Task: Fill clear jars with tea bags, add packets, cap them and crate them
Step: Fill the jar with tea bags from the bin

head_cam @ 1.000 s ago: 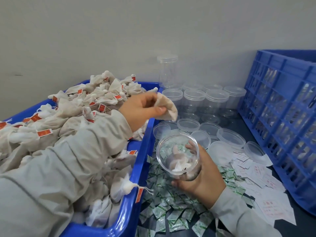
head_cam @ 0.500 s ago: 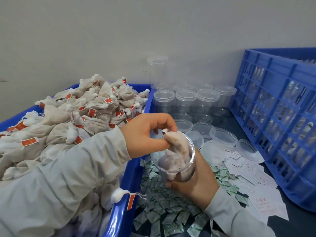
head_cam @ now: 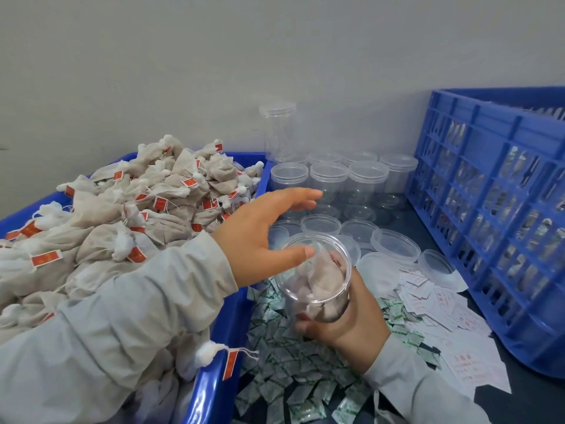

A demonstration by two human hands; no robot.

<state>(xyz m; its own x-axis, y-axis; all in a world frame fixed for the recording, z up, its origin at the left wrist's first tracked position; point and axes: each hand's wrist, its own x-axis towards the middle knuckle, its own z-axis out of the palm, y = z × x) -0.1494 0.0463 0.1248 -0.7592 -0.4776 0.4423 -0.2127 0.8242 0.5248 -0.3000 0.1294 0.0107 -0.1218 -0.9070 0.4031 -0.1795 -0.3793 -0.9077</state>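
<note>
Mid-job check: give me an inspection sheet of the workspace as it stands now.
Surface: dark tabletop, largely covered.
Job's things: clear jar holds tea bags, uncapped; blue tub heaped with tea bags; empty jars; loose lids; green packets; white slips; blue crate.
Clutter: nothing seen.
Grippers: left hand open over the jar; right hand grips the jar.
Cables: nothing seen.
Surroundings: plain grey wall.

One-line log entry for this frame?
phase: filling | right hand: holds jar, tea bags inside | left hand: open, empty, above jar | lid: not on
</note>
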